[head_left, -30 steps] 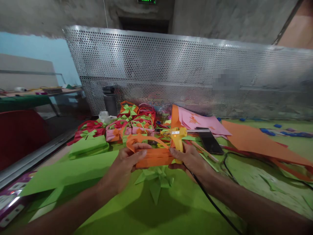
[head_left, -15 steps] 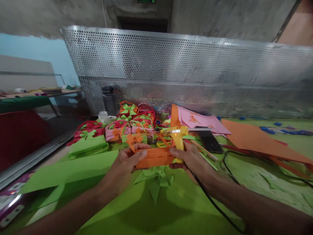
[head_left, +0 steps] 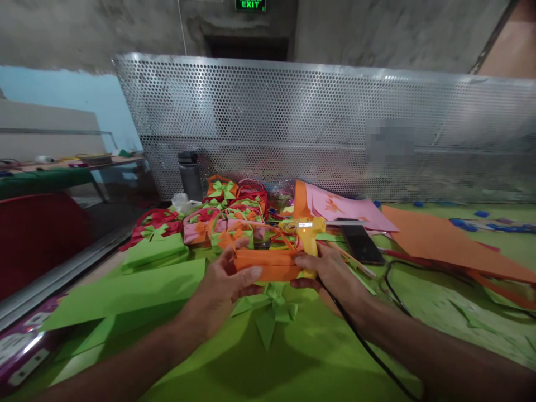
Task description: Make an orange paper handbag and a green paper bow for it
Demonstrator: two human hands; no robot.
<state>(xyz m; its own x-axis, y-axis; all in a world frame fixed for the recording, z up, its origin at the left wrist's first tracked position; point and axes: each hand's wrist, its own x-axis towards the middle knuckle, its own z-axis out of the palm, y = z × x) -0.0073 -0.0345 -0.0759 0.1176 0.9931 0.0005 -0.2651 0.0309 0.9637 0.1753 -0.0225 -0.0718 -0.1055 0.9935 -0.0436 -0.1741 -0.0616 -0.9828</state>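
Observation:
An orange felt piece (head_left: 268,266), folded into a small bag-like shape, is held between both hands over the table's middle. My left hand (head_left: 228,276) grips its left end, thumb on the front face. My right hand (head_left: 324,271) is closed around the handle of a yellow glue gun (head_left: 309,237), with its thumb also at the felt's right end. The gun's nozzle points left, and a glue stick (head_left: 345,223) sticks out of its back. Below the hands lies a green felt bow (head_left: 272,310) on green material.
Several small felt bags (head_left: 226,223) in red, pink, orange and green crowd the back left, near a dark bottle (head_left: 191,176). A black phone (head_left: 360,243) and orange sheets (head_left: 452,234) lie right. A power strip (head_left: 29,340) is at left; a perforated metal panel (head_left: 272,106) stands behind.
My left thumb has slid down and right along the orange felt's front, and the left fingers have shifted. The glue gun stays in my right hand. The view has tilted slightly up.

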